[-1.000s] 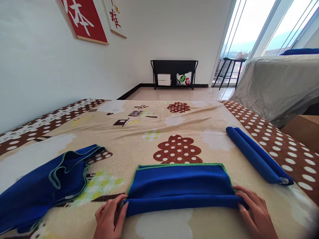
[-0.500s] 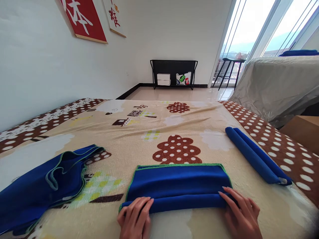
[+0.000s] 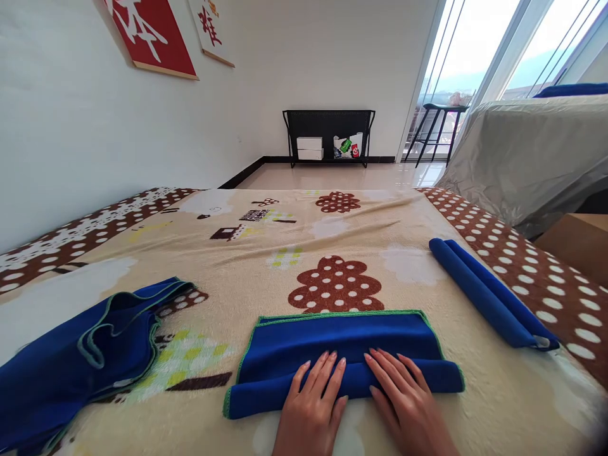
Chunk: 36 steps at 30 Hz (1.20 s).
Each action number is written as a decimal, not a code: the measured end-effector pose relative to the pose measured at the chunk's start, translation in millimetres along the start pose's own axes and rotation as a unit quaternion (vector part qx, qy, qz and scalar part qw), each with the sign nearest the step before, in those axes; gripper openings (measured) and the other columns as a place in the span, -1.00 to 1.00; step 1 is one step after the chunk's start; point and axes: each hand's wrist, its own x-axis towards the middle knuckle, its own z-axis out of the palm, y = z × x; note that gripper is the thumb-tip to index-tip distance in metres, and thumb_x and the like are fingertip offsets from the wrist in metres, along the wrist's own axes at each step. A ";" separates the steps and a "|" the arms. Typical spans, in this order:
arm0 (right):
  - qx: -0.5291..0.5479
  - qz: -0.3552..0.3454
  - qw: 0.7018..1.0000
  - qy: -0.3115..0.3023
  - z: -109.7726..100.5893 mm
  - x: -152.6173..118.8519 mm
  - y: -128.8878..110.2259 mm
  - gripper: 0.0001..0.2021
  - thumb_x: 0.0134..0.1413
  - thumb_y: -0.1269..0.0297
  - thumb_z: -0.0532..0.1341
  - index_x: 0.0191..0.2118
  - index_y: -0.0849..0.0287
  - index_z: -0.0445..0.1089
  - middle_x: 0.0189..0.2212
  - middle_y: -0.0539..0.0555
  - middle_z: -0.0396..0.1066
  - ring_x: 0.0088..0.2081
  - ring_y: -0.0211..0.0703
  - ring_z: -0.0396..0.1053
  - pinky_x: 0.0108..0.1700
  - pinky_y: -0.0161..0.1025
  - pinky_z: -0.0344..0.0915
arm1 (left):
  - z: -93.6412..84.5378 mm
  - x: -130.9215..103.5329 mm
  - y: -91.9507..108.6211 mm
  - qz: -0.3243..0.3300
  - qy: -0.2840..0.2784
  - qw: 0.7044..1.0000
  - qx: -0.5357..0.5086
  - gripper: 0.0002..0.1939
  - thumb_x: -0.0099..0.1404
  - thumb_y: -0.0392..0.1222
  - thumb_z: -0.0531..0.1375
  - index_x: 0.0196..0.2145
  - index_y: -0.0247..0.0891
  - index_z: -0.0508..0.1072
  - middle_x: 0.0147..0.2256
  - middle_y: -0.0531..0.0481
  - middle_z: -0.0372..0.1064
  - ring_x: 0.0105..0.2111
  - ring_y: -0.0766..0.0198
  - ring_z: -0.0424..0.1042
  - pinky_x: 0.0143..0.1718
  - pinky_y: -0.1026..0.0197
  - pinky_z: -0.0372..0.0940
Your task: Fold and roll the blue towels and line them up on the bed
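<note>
Since a second ago, brought two hands inward from the ends of one partly rolled blue cloth point(image 3: 351, 327) to its middle: left hand point(image 3: 311, 405) and right hand point(image 3: 406, 402). Grasping nothing in either; resting palm down, fingers extended, across the cloth's rolled near edge. Cannot tell how firmly pressed. Laid centrally on one patterned blanket point(image 3: 247, 285), with a green-stitched far edge beyond the fingertips. Counting two more blue cloths there, making three: at left one crumpled cloth point(image 3: 66, 364), at right one long rolled cloth point(image 3: 484, 297), both apart from the hands. Farther right, showing one cardboard box point(image 3: 579, 250), then one sheet-covered bulky object point(image 3: 532, 152) with one blue item point(image 3: 572, 90) on top. At upper left, hung with two scrolls point(image 3: 152, 38). Farthest off, furnished with one black rack point(image 3: 327, 120), holding two stacked white boxes point(image 3: 310, 143) and one bag point(image 3: 338, 145), plus one black stool point(image 3: 441, 107) by the window point(image 3: 460, 50).
</note>
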 end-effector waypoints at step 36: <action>0.001 0.065 0.997 0.051 -20.5 -81.2 78.9 -0.60 0.24 0.30 0.13 0.18 -0.01 0.31 0.07 0.03 0.45 0.08 -0.06 0.40 0.09 -0.05 0.16 | -34.3 -108.3 -97.7 -0.107 0.036 0.993 -0.041 -0.57 0.26 -0.34 0.12 0.08 -0.13 0.39 -0.02 -0.09 0.49 0.01 0.13 0.43 0.05 0.08 0.14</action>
